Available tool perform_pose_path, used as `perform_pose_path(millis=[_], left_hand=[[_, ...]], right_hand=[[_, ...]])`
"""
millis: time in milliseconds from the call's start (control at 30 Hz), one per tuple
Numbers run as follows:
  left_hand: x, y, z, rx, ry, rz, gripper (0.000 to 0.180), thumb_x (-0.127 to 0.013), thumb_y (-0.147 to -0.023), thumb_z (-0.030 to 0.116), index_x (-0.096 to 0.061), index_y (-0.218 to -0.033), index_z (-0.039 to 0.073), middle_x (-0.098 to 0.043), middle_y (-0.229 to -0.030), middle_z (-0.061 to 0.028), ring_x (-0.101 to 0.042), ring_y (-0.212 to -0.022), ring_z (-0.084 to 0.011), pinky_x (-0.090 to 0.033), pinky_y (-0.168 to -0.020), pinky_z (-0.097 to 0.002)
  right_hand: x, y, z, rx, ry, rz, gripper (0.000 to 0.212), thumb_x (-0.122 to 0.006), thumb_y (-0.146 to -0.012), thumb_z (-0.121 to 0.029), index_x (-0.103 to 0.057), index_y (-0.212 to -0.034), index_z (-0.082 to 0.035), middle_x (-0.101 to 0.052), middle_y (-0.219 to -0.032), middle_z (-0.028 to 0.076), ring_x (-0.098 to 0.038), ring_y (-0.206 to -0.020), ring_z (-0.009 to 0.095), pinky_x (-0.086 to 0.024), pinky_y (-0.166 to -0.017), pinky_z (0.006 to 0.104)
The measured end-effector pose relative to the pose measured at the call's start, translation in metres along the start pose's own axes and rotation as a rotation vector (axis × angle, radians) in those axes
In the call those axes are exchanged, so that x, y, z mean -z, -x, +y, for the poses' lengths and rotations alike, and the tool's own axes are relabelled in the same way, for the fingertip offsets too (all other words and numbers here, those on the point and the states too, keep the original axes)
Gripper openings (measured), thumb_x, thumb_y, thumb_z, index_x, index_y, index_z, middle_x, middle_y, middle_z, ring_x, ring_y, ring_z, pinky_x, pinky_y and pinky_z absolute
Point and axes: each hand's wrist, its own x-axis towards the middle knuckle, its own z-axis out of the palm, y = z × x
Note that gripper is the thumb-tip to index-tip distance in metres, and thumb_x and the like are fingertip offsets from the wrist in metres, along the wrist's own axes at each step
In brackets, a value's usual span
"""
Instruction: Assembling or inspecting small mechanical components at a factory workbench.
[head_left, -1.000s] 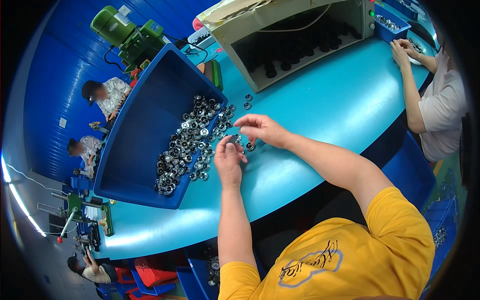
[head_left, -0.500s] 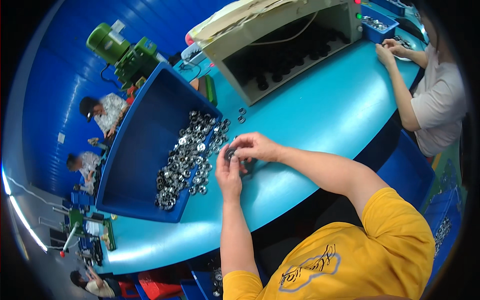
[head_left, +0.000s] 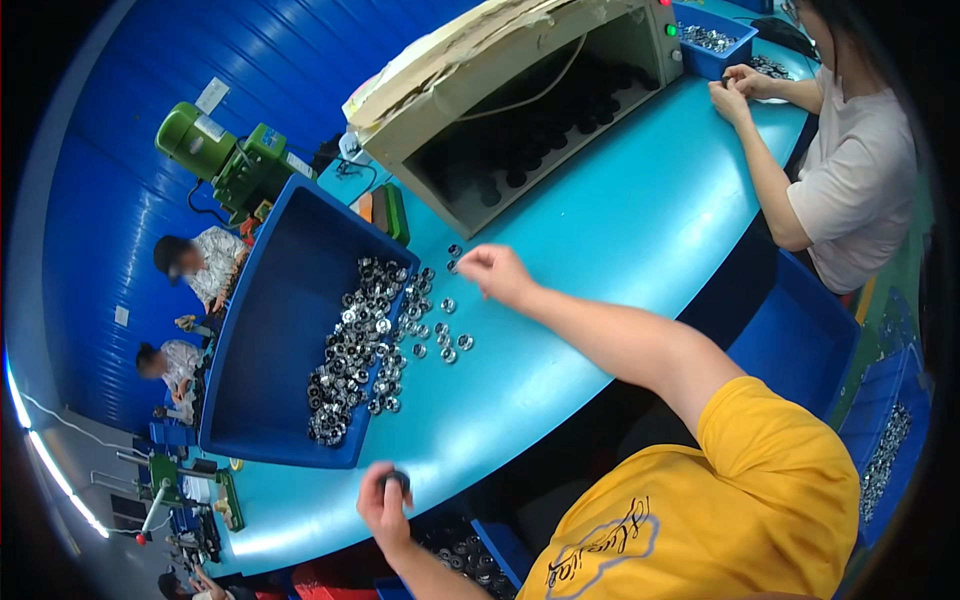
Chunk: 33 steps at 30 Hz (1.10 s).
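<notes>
On my feed the largest thing is the turquoise worktable (head_left: 580,250), its near edge curving through the fisheye. On it, I see a big blue plastic bin (head_left: 265,340) at the left and, further back, a beige open-fronted cabinet (head_left: 420,195) with dark round pieces inside and torn sheeting on top. At the right a co-worker in a pale shirt (head_left: 850,165) has both hands together near a smaller blue bin (head_left: 704,66) of metal parts. Behind the big bin stands a green motor (head_left: 190,138).

My wearer's right hand (head_left: 497,275) hangs over the table with fingers curled, close to two loose parts; it is blurred, and I can't tell whether it grips anything. The left hand (head_left: 385,505) is at the table's near edge, closed around a dark round part (head_left: 396,482).

Small shiny ring-shaped parts (head_left: 350,350) heap along the big bin's right side, and more loose rings (head_left: 448,305) lie on the tabletop just beside it.
</notes>
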Motion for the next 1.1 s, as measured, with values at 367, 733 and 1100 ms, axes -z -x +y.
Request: perform_pose_path(millis=[367, 733, 1100], left_hand=[[0.081, 0.128, -0.037, 0.133, -0.935, 0.157, 0.018, -0.066, -0.092, 0.006, -0.071, -0.109, 0.001, -0.068, -0.077, -0.0109, -0.062, -0.059, -0.0179, -0.049, -0.055, -0.0306], [-0.179, -0.121, -0.005, -0.516, -0.663, -0.389, 0.023, -0.073, -0.085, 0.005, -0.070, -0.107, 0.006, -0.065, -0.089, -0.0109, -0.063, -0.086, -0.0297, -0.050, -0.077, -0.0394], [-0.184, -0.136, -0.049, -0.644, -0.460, -0.129, 0.014, -0.069, -0.085, -0.003, -0.069, -0.097, 0.004, -0.064, -0.079, -0.0102, -0.061, -0.072, -0.0281, -0.050, -0.065, -0.0375]], right_hand=[[0.048, -0.051, -0.014, 0.216, 0.922, 0.063, 0.017, -0.062, -0.083, -0.015, -0.075, -0.089, -0.009, -0.073, -0.096, 0.012, -0.069, -0.095, 0.031, -0.055, -0.085, 0.0421], [0.067, -0.110, -0.005, 0.277, 1.206, 0.346, 0.027, -0.066, -0.083, -0.012, -0.072, -0.110, -0.015, -0.056, -0.129, 0.011, -0.057, -0.119, 0.034, -0.054, -0.096, 0.0454], [0.083, -0.102, 0.004, 0.365, 1.101, 0.222, 0.019, -0.073, -0.082, -0.018, -0.074, -0.099, -0.010, -0.069, -0.103, 0.014, -0.068, -0.092, 0.030, -0.056, -0.081, 0.0423]])
